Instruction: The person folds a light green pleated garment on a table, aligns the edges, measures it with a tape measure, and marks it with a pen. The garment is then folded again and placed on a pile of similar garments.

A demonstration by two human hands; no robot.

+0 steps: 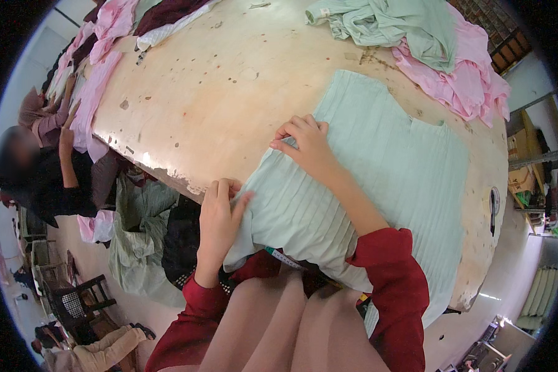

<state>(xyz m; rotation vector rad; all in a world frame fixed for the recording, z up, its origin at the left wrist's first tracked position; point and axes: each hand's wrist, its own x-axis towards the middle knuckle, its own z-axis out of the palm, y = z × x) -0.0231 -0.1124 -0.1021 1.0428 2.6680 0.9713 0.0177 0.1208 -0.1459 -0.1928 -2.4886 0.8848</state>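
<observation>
A pale green pleated garment [400,172] lies across the near right part of a worn wooden table [167,116], its lower part hanging over the near edge. My left hand [221,214] is at the garment's left edge near the table edge, thumb and fingers around the cloth, the thumb slightly blurred. My right hand [304,142] pinches the same edge farther up, between thumb and curled fingers. Part of a tape measure [283,257] shows below the hanging cloth, in front of my lap.
Green garments [390,28] and pink cloth [474,69] are heaped at the far right. A tape roll with a black pen-like item [493,209] lies near the right edge. Co-workers [51,172] sit at the left beside pink cloth [90,102]. Fabric [142,232] hangs below the table's left edge.
</observation>
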